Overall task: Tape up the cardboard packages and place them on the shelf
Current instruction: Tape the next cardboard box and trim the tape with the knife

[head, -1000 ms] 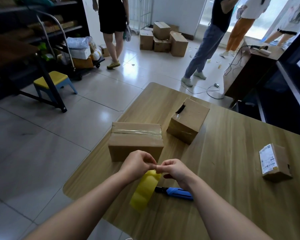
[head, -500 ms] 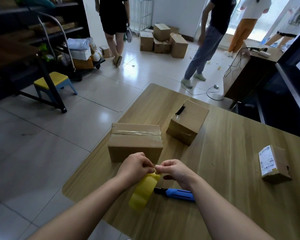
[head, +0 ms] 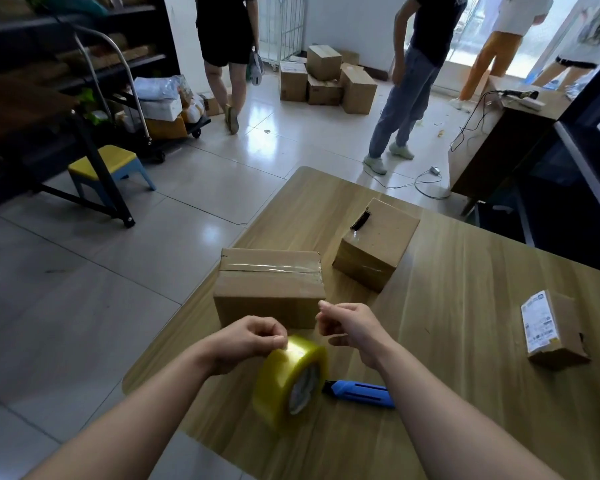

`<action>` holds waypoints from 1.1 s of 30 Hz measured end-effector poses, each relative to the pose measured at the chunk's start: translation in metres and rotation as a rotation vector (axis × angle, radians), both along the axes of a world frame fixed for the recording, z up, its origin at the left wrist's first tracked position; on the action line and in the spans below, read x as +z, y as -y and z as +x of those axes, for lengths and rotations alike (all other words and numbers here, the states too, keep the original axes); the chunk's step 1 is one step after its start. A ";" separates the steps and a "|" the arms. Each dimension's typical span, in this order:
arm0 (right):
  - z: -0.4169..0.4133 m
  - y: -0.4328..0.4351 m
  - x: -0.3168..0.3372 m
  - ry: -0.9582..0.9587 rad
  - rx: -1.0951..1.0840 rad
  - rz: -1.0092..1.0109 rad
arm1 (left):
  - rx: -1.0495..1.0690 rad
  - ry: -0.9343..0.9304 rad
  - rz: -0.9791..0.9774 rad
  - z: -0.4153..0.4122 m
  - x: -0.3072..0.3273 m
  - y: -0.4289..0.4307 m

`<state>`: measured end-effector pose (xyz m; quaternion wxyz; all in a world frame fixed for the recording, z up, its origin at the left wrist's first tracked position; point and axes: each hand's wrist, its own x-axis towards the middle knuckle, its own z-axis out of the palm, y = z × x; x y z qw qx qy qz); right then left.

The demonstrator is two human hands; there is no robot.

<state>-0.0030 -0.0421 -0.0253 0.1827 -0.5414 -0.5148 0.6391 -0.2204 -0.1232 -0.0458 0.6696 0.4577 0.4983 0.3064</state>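
Note:
My left hand (head: 246, 337) grips the top of a yellowish roll of clear tape (head: 284, 379) standing on edge on the wooden table (head: 465, 393). Just to its right, my right hand (head: 352, 323) has curled fingers that seem to pinch the tape's loose end; the clear strip is hard to see. Right behind both hands sits a cardboard box (head: 271, 292) with tape along its top seam. A second box (head: 378, 247) lies tilted further back, and a small labelled box (head: 551, 330) is at the right. Dark shelves (head: 84, 36) stand at far left.
A blue box cutter (head: 361, 393) lies beside the roll. On the floor are a yellow stool (head: 108, 164), a loaded trolley (head: 167, 112) and stacked boxes (head: 326, 77). Two people (head: 409, 81) stand nearby. A dark desk (head: 499, 140) is at right.
My hands were pinched together over the roll; now the right hand has drawn away to the right. The roll has turned so its core faces me.

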 end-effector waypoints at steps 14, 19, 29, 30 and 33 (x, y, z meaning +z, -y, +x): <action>-0.034 -0.019 -0.015 0.231 -0.158 0.117 | 0.287 -0.469 -0.272 -0.012 -0.055 0.007; -0.033 -0.023 -0.016 0.192 -0.181 0.104 | 0.191 -0.841 -0.224 -0.007 -0.072 -0.005; -0.034 -0.024 -0.012 0.229 -0.134 0.102 | 0.341 -1.048 0.760 0.005 -0.008 -0.011; -0.033 -0.023 -0.012 0.221 -0.143 0.097 | 0.390 -1.086 0.870 0.003 0.003 -0.016; -0.030 -0.022 -0.012 0.195 -0.175 0.069 | 0.600 -1.218 0.672 -0.011 0.020 -0.043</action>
